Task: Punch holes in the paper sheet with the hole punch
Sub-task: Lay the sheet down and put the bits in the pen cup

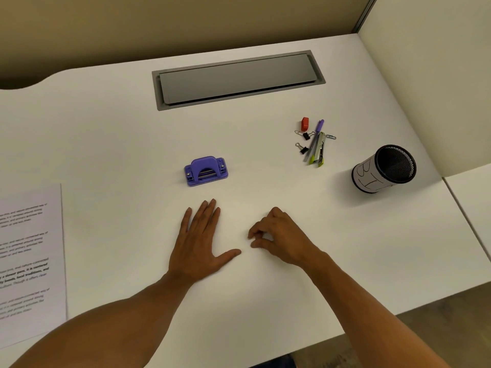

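A purple hole punch (206, 171) stands on the white desk (111, 144), near the middle. The paper sheet (29, 258), printed with paragraphs of text, lies flat at the left edge of the view, partly cut off. My left hand (200, 243) rests palm down on the desk just in front of the punch, fingers stretched out and thumb spread. My right hand (279, 239) sits beside it on the right, fingers curled loosely inward, nothing in it. Neither hand touches the punch or the sheet.
A grey cable-tray lid (236, 79) is set into the desk at the back. At right lie a red eraser (305, 124), binder clips (305, 142), a purple pen (317, 134) and a green stapler (319, 151). A black mesh cup (382, 168) lies tipped on its side.
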Demonstrator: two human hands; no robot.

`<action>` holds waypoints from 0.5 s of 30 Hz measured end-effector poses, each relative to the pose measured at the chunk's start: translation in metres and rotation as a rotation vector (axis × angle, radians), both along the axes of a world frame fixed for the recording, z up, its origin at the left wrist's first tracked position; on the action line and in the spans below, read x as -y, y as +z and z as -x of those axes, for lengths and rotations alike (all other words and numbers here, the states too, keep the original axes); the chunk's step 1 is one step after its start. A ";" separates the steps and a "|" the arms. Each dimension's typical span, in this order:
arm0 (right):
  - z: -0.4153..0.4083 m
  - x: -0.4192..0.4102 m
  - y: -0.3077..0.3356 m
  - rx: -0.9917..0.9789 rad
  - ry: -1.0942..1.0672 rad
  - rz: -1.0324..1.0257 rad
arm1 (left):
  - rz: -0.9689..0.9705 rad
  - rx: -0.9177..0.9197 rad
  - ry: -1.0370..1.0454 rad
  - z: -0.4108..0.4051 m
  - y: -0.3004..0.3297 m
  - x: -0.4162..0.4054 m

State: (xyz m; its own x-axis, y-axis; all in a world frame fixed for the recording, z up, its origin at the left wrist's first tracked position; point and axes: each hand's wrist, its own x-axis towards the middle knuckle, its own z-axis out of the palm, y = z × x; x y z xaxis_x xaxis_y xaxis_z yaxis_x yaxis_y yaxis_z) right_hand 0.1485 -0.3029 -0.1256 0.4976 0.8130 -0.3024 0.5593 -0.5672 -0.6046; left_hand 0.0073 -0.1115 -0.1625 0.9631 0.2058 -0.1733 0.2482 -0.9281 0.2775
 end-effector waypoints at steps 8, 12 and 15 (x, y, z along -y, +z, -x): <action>-0.025 -0.023 0.004 0.211 0.468 0.024 | -0.003 -0.015 0.001 0.000 -0.001 -0.001; -0.035 -0.034 0.006 0.282 0.634 -0.023 | -0.006 -0.011 0.000 -0.001 -0.003 -0.001; -0.035 -0.038 0.005 0.365 0.707 -0.038 | 0.005 0.011 0.002 0.000 -0.003 -0.001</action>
